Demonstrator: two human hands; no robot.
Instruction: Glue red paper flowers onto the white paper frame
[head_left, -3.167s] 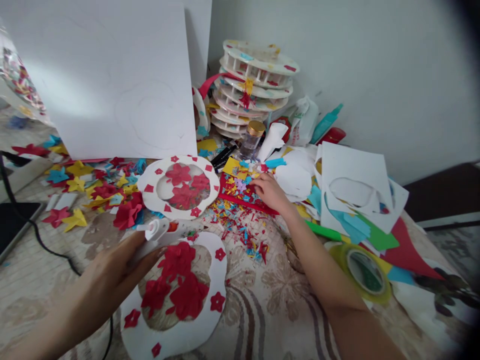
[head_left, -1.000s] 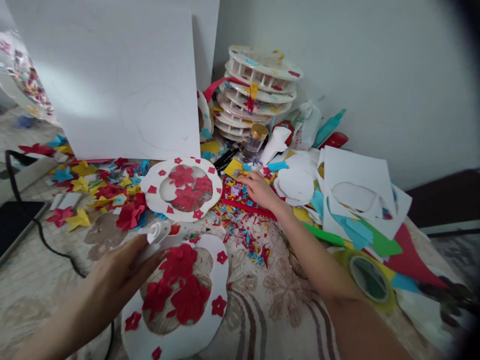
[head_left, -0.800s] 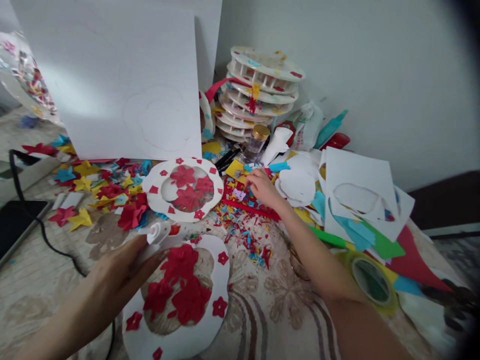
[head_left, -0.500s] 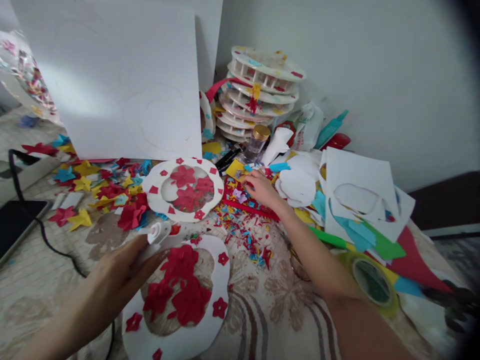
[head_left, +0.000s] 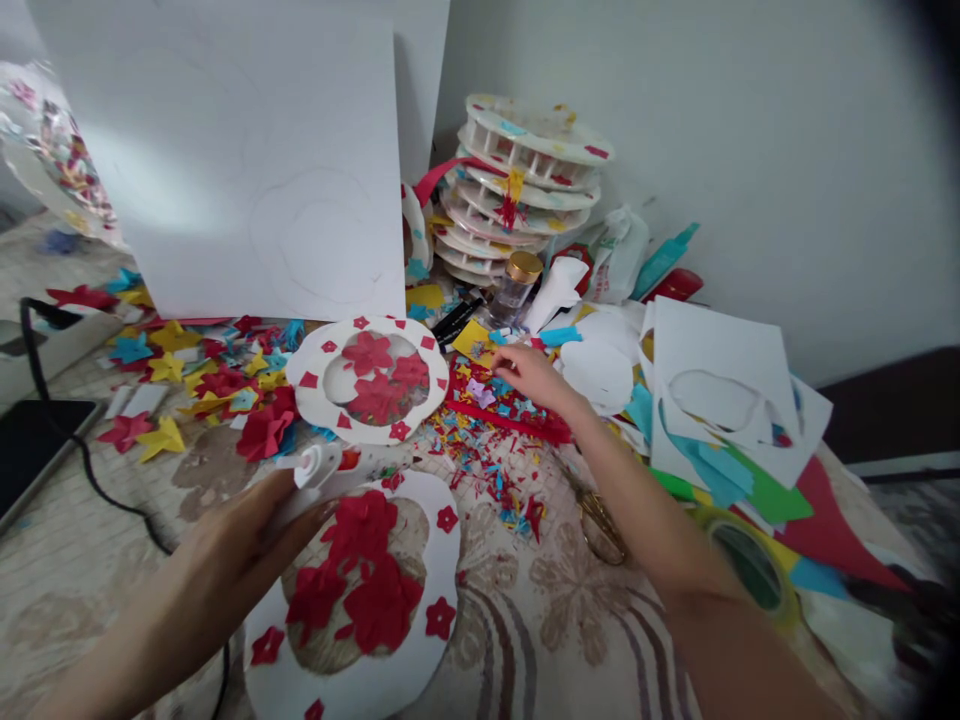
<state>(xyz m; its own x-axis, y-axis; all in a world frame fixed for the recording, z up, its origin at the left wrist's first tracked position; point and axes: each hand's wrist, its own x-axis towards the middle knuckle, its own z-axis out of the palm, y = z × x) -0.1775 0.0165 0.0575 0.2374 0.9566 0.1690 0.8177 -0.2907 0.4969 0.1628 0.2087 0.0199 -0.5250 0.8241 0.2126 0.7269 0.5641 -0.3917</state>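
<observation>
My left hand (head_left: 240, 535) is wrapped round a white glue tube (head_left: 330, 470), its cap pointing right, at the upper left rim of a white paper ring (head_left: 420, 640) filled with red paper flowers. My right hand (head_left: 534, 378) reaches far forward over a pile of small coloured paper scraps (head_left: 487, 440) on a red sheet. Its fingers are pinched together; whether they hold a scrap is too small to tell. A second white ring with red flowers (head_left: 369, 378) lies just left of that hand.
A stack of white decorated rings (head_left: 525, 190) stands at the back by a gold-capped jar (head_left: 516, 282). A large white board (head_left: 225, 160) leans at back left. Cut paper sheets (head_left: 712, 380), green tape roll (head_left: 742, 570), scissors (head_left: 600, 520), loose paper flowers (head_left: 202, 380) and a black cable (head_left: 82, 470) lie around.
My right hand has shifted slightly among the scraps and lifted a little. My left hand and the glue tube have stayed put.
</observation>
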